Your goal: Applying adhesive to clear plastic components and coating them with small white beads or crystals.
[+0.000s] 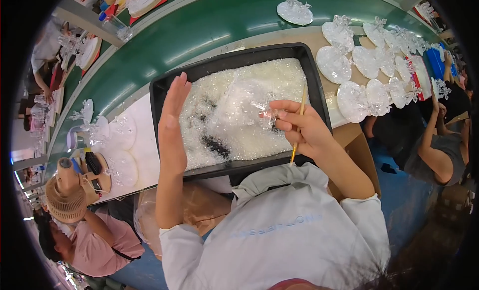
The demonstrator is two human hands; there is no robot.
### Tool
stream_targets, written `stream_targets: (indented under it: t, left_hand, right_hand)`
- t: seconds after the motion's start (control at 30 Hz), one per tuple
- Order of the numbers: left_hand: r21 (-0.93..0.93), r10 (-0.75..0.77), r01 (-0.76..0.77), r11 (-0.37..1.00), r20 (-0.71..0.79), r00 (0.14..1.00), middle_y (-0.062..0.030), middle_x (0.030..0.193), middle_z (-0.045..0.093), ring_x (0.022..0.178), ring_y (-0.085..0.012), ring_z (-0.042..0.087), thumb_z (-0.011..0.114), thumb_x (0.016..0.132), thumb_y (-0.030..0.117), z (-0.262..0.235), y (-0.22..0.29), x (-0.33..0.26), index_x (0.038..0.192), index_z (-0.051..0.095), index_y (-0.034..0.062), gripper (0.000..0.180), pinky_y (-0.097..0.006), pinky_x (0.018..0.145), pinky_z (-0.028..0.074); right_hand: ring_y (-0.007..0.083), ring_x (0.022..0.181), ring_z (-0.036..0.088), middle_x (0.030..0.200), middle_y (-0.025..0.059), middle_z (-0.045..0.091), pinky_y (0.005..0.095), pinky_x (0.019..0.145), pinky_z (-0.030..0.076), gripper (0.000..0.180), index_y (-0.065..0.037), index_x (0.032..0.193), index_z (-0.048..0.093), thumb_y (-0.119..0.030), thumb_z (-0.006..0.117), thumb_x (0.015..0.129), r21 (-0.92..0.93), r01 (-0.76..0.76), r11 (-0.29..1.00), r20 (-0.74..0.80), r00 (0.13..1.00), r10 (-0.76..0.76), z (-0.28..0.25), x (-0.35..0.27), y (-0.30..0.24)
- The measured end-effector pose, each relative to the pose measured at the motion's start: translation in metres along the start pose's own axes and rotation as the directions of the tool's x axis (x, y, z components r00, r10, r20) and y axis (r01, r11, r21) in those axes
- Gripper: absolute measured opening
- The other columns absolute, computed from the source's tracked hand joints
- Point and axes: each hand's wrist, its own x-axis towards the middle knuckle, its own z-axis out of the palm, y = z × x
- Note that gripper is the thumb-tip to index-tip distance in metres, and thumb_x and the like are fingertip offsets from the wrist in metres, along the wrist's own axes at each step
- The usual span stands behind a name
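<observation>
My right hand (307,128) is closed around a clear plastic ornament (268,114) and a thin yellow-handled brush (302,103). A pale round disc (243,101) seems joined to the ornament, but it blends into the white, glittering granules (279,73) below. Those granules fill a black rectangular tray (325,98), whose dark bottom shows through in patches. Over the tray's left side, my left hand (173,120) is held up flat with its fingers stretched out, holding nothing.
Several finished-looking glittery discs with clear figures (334,64) stand right of the tray; more discs (121,168) lie left. A green conveyor belt (209,28) runs behind, carrying one piece (294,10). A small fan (66,197) and a person in pink (102,245) are at left.
</observation>
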Motion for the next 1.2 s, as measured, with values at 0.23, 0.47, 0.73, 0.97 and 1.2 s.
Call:
stream_targets:
  t: [0.23, 0.47, 0.73, 0.97, 1.2]
  left_hand:
    - [0.122, -0.155, 0.136, 0.983, 0.161, 0.975, -0.0194, 0.152, 0.04, 0.143, -0.0304, 0.035, 0.036, 0.097, 0.061, -0.022, -0.003, -0.018, 0.144, 0.039, -0.0082, 0.084, -0.04, 0.119, 0.017]
    - [0.167, 0.111, -0.17, 0.971, 0.314, 0.943, -0.0217, 0.153, 0.036, 0.144, -0.0327, 0.031, 0.036, 0.096, 0.065, -0.008, 0.018, -0.013, 0.148, 0.035, -0.0035, 0.086, -0.042, 0.118, 0.019]
    - [0.221, 0.065, -0.133, 0.966, 0.29, 0.955, -0.0196, 0.152, 0.04, 0.14, -0.0315, 0.039, 0.035, 0.097, 0.057, -0.03, 0.002, -0.019, 0.147, 0.038, -0.0015, 0.076, -0.039, 0.115, 0.027]
    - [0.172, 0.145, -0.214, 0.962, 0.344, 0.928, -0.0228, 0.149, 0.042, 0.137, -0.0331, 0.043, 0.036, 0.094, 0.066, -0.006, 0.028, -0.02, 0.143, 0.041, -0.008, 0.089, -0.043, 0.115, 0.026]
    - [0.215, 0.024, -0.019, 0.976, -0.02, 1.0, -0.0203, 0.133, 0.059, 0.124, -0.0301, 0.056, 0.041, 0.103, 0.032, -0.034, 0.014, -0.013, 0.134, 0.051, -0.0103, 0.053, -0.038, 0.109, 0.036]
  right_hand:
    - [0.0023, 0.055, 0.041, 0.083, 0.0086, 0.061, 0.0165, 0.037, 0.022, 0.022, 0.001, 0.117, 0.061, -0.001, 0.053, 0.097, 0.056, -0.01, 0.998, 0.057, 0.998, 0.006, 0.01, 0.004, 0.0]
    - [0.0027, 0.059, 0.045, 0.086, 0.0093, 0.062, 0.0158, 0.038, 0.024, 0.021, 0.002, 0.116, 0.061, -0.002, 0.056, 0.096, -0.012, 0.025, 1.0, 0.119, 0.993, -0.023, 0.013, 0.008, -0.003]
    - [0.0026, 0.053, 0.043, 0.08, 0.0086, 0.064, 0.0151, 0.038, 0.025, 0.017, 0.001, 0.111, 0.063, -0.003, 0.059, 0.095, -0.075, 0.091, 0.993, 0.199, 0.977, -0.075, 0.0, 0.008, 0.001]
    - [0.0023, 0.05, 0.043, 0.084, 0.0131, 0.07, 0.0165, 0.039, 0.027, 0.019, 0.001, 0.112, 0.063, -0.005, 0.061, 0.094, -0.216, 0.174, 0.961, 0.197, 0.971, -0.132, 0.01, 0.003, -0.004]
    - [0.0017, 0.049, 0.045, 0.083, 0.0103, 0.071, 0.0184, 0.044, 0.033, 0.026, 0.002, 0.116, 0.059, 0.0, 0.058, 0.09, -0.474, 0.379, 0.795, 0.238, 0.924, -0.298, 0.033, -0.012, -0.026]
